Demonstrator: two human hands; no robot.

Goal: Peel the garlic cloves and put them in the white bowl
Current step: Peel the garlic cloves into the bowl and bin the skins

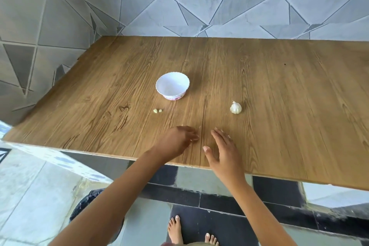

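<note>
1. Left hand (176, 140): forearm reaches in from the lower left and the hand sits low over the near edge of the wooden table (279, 86), back up. The fingers are curled with the tips drawn together towards the right. The blur hides whether they pinch anything.
2. Right hand (224, 152): just beside the left, apart from it, with the palm facing left. The fingers are straight and slightly spread, the thumb is out, and it holds nothing.
3. Garlic cloves (157, 110): 2 small pieces lie on the table, just in front of the white bowl (171, 86).
4. Garlic bulb (235, 107): whole, on the table, right of the bowl and well apart from it, beyond the right hand.
</note>
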